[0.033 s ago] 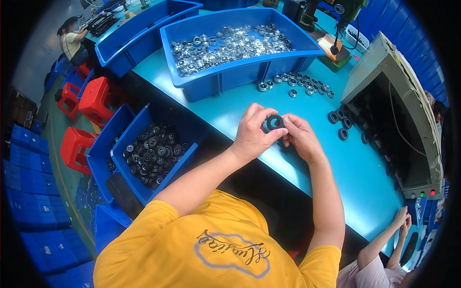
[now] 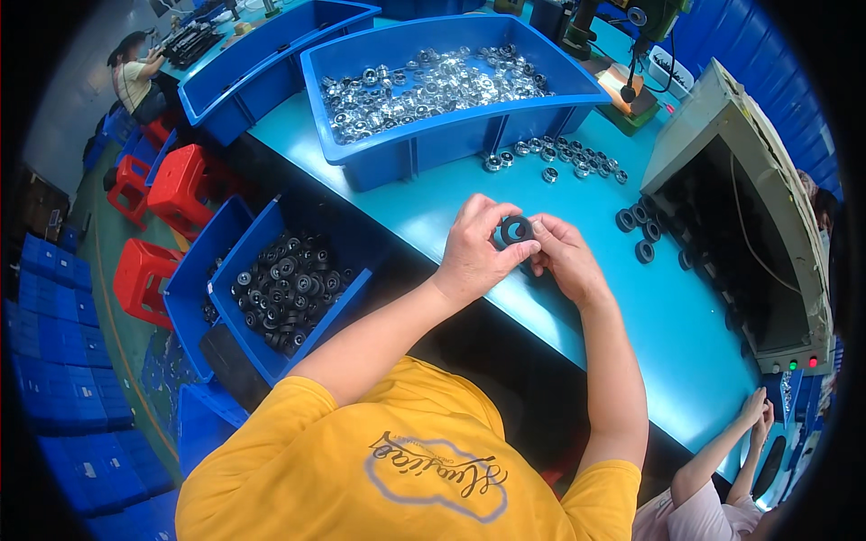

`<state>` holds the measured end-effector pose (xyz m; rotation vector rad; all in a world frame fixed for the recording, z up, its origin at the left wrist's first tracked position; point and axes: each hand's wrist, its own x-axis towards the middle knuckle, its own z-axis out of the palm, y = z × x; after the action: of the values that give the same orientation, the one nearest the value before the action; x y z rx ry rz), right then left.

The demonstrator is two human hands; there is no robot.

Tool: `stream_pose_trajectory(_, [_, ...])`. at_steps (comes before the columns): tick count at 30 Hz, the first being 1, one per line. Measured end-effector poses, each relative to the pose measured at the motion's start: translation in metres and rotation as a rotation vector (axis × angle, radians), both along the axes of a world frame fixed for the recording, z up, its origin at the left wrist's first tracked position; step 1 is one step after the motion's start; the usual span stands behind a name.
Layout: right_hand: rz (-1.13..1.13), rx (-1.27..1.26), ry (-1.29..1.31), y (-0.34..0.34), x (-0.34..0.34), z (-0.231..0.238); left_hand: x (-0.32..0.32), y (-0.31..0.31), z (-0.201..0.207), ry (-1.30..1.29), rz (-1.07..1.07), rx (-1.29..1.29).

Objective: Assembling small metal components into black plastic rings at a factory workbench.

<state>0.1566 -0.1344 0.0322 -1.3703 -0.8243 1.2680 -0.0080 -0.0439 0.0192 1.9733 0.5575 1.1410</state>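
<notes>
A black rubber-looking ring (image 2: 509, 224) is held up over the table's near edge, its round opening showing. Thumb and fingers of my left hand (image 2: 478, 248) pinch it from the left. On the other side, my right hand (image 2: 566, 257) grips it with thumb and fingertips; some of those fingers are hidden behind it. Beyond my hands, several shiny metal wheel hubs (image 2: 549, 175) sit loose on the blue-green table (image 2: 406, 212). To the right, several black rings (image 2: 644, 252) lie in front of a grey box-shaped machine (image 2: 816, 311), with more inside its dark opening.
A large blue bin (image 2: 374, 167) of metal hubs stands at the back. Low on my left, another blue bin (image 2: 347, 302) holds black wheels (image 2: 287, 268). Red stools (image 2: 144, 279) stand farther left. At lower right, a co-worker's hands (image 2: 760, 415) are near the table's edge.
</notes>
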Motion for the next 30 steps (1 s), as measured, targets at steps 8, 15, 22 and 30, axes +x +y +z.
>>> stream_pose_trajectory(8, [0.009, -0.017, -0.082, -0.0007, 0.0003, -0.001, 0.0013, 0.0003, -0.0029, 0.016, 0.02, 0.022])
stream_pose_trajectory(15, [-0.002, -0.015, -0.116, -0.0005, -0.0011, -0.0016, 0.0012, -0.0005, -0.0019, 0.0, 0.021, 0.01])
stream_pose_trajectory(22, [0.0, -0.015, -0.162, -0.0001, -0.0025, 0.0008, 0.0012, 0.0002, -0.0046, 0.005, 0.043, 0.036])
stream_pose_trajectory(30, [-0.104, 0.081, -0.103, -0.0015, -0.006, 0.0023, -0.0005, 0.0081, -0.0019, -0.019, -0.224, -0.284])
